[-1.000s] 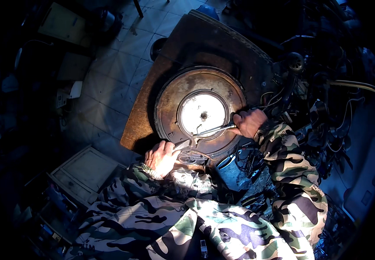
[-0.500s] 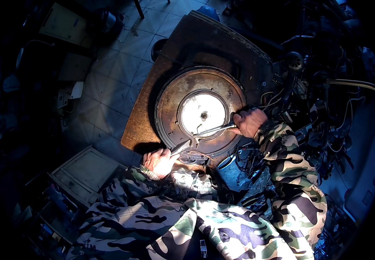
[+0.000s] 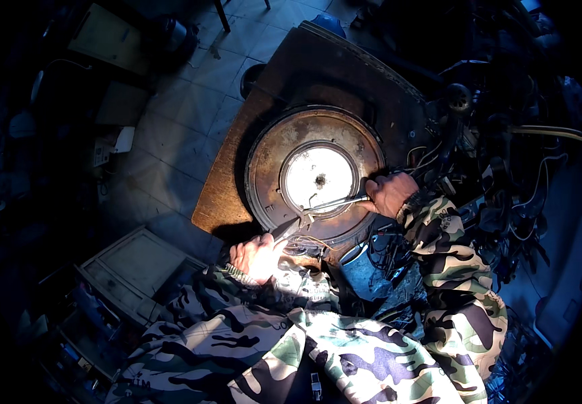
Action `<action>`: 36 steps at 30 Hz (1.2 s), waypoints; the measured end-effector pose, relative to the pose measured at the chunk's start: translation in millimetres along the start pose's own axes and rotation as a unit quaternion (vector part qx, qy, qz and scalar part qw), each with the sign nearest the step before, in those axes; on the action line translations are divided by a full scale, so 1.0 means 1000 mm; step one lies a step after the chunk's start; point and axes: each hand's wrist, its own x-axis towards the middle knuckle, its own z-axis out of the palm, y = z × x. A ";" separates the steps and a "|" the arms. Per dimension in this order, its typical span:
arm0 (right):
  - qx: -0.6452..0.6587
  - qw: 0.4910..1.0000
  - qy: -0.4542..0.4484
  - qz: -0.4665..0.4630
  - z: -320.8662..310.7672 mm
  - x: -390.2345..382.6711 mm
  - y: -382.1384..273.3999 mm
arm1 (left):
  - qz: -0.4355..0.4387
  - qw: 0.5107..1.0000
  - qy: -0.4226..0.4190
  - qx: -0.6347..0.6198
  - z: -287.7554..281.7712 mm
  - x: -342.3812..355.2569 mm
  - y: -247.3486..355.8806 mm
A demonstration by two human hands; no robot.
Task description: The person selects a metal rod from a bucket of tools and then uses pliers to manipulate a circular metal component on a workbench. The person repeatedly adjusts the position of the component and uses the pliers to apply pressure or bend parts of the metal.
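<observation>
A worn brown wooden table (image 3: 237, 182) is seen at the centre, set on a floor of pale grey square tiles (image 3: 176, 121). Left of and below the table, a flat pale framed panel (image 3: 136, 266) is laid on the floor. Right of the table, a dark tangle of wires and cables (image 3: 506, 175) is piled. At the table's far left corner, a small dark round container (image 3: 250, 77) is partly hidden.

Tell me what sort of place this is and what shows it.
Probably a cluttered repair workshop. A rusty round metal disc lies on a worn wooden workbench. Tangled wires and parts pile up at the right. The right hand holds a metal tool on the disc. Tiled floor below.
</observation>
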 end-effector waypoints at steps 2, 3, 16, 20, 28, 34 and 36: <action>0.005 1.000 0.000 0.001 -0.010 0.002 -0.005 | -0.005 1.000 -0.004 0.007 0.001 -0.001 -0.001; 0.003 1.000 0.001 0.001 -0.013 0.002 -0.008 | -0.007 1.000 -0.007 0.010 0.002 -0.001 -0.002; -0.014 0.999 0.000 0.052 -0.064 -0.010 -0.051 | 0.029 0.998 0.019 0.045 0.007 -0.007 -0.009; -0.027 0.998 -0.035 0.041 -0.081 -0.015 -0.061 | 0.037 0.998 -0.006 0.054 0.002 -0.007 -0.008; -0.114 0.992 0.044 -0.019 -0.088 -0.015 -0.083 | 0.049 0.997 -0.038 0.053 0.009 -0.010 -0.018; -0.118 0.988 0.091 0.029 -0.088 -0.004 -0.117 | 0.019 0.998 -0.037 0.039 0.000 -0.003 -0.012; -0.115 0.982 0.151 -0.006 -0.080 -0.018 -0.086 | 0.037 0.997 -0.062 0.007 -0.006 0.003 -0.009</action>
